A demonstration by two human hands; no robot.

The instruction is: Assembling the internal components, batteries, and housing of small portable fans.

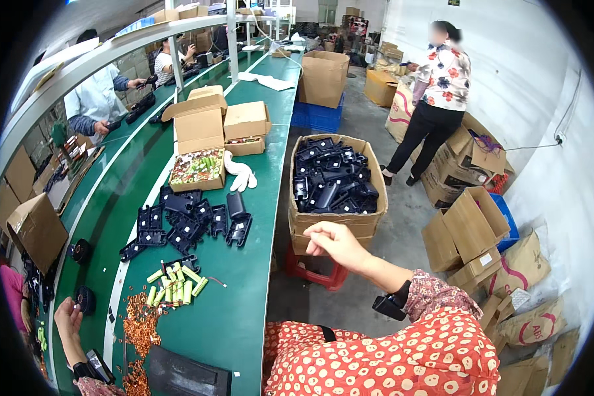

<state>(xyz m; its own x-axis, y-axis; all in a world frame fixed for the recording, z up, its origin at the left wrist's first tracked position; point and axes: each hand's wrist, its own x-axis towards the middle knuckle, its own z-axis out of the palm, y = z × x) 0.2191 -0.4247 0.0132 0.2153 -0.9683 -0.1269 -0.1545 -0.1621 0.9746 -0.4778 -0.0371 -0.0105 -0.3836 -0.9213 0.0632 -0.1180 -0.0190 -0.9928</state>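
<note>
Black casings (333, 178) beyond right hand (338, 245)

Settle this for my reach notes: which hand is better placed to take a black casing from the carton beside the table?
Probably the right hand: it shows close to the carton, apparently empty. The left hand is far across the green table, well away from the carton's black casings.
</note>
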